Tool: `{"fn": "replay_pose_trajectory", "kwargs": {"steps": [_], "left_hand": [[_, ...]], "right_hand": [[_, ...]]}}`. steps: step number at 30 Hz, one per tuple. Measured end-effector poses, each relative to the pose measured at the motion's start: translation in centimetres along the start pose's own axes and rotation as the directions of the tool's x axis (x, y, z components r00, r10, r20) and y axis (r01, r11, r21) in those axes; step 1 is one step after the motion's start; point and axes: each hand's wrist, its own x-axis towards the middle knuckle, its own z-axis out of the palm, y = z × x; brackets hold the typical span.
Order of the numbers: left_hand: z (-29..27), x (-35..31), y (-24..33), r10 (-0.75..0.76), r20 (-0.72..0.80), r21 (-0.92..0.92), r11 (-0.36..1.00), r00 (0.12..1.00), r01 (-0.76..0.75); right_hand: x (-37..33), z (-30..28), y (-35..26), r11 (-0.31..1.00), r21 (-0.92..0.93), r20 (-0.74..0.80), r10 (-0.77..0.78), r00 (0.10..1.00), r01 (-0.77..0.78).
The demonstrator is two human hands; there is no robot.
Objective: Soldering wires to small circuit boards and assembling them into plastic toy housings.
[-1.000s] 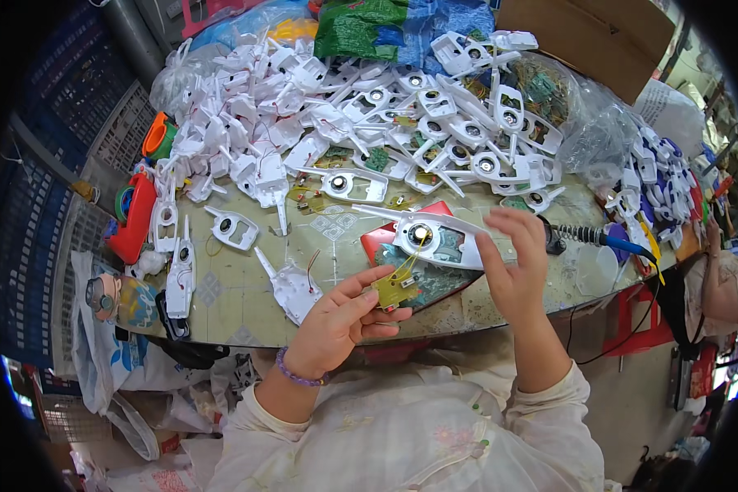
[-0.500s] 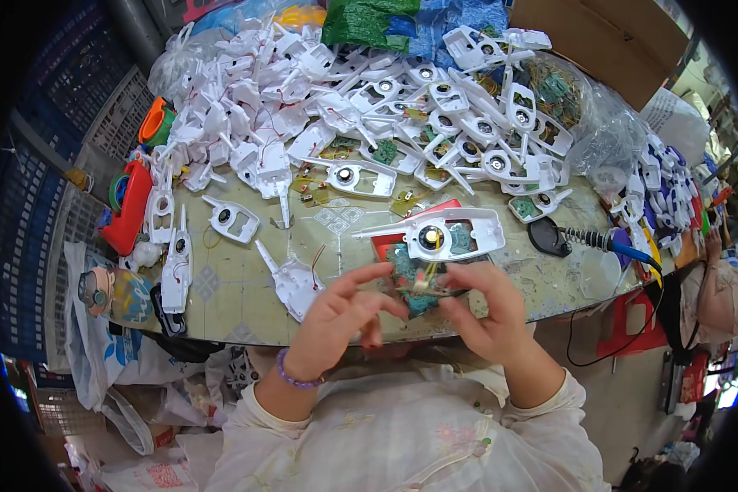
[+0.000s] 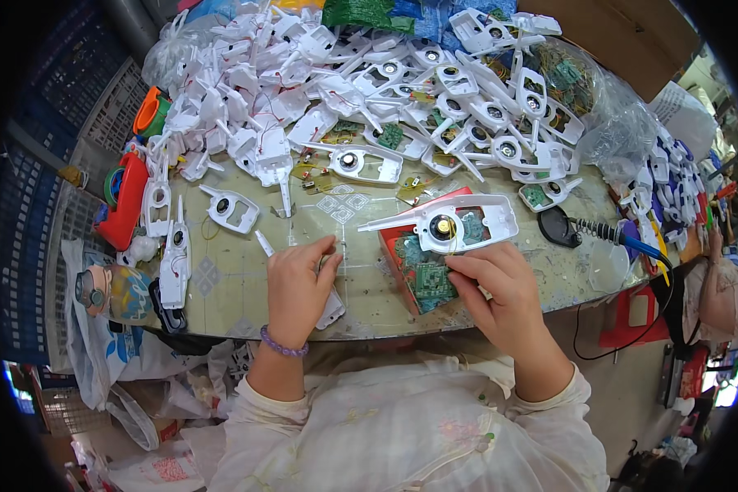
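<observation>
My right hand (image 3: 500, 287) pinches the edge of a green circuit board (image 3: 433, 283) between thumb and fingers. The board is over a red open box (image 3: 398, 258) with more green boards in it. Across the box lies a white plastic housing (image 3: 484, 220) with a long thin tip and a round speaker (image 3: 443, 228). My left hand (image 3: 295, 283) is closed, thumb against fingers, over another white housing (image 3: 334, 312), hiding most of it. Whatever is between those fingertips is too small or hidden to make out.
A large heap of white housings (image 3: 262, 90) covers the table's far side. To the right lie a soldering iron (image 3: 631, 243) with a spring holder and a black round lid (image 3: 558, 227). A red tape dispenser (image 3: 127, 201) and a jar (image 3: 127, 293) stand on the left.
My left hand has moved left, away from the box, to the white housing beside it. The right hand has shifted slightly right. The circuit board now shows plainly at its fingertips.
</observation>
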Motion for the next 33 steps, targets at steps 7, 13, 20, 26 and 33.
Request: {"fn": "replay_pose_trajectory", "kwargs": {"steps": [7, 13, 20, 26, 33], "left_hand": [[0.7, -1.1, 1.3, -0.178, 0.131, -0.518, 0.827, 0.975, 0.221], [0.4, -2.6, 2.7, -0.150, 0.222, -0.750, 0.605, 0.963, 0.267], [-0.8, -3.9, 4.9, -0.034, 0.305, -0.767, 0.583, 0.952, 0.267], [-1.7, -4.3, 5.6, 0.036, 0.343, -0.727, 0.643, 0.939, 0.241], [-0.9, -4.2, 6.0, 0.047, 0.341, -0.851, 0.441, 0.939, 0.286]], "right_hand": [[0.1, -0.8, 1.2, 1.000, -0.029, -0.017, -0.002, 1.000, 0.002], [-0.8, -0.8, -0.5, 0.999, 0.039, -0.187, -0.023, 0.982, 0.031], [-1.3, 1.8, -2.6, 0.984, -0.043, -0.127, -0.177, 0.976, 0.173], [-1.6, 2.3, -3.3, 0.989, 0.005, -0.026, -0.146, 0.989, 0.147], [-2.5, 2.7, -2.9, 0.980, -0.090, -0.171, -0.193, 0.966, 0.180]]}}
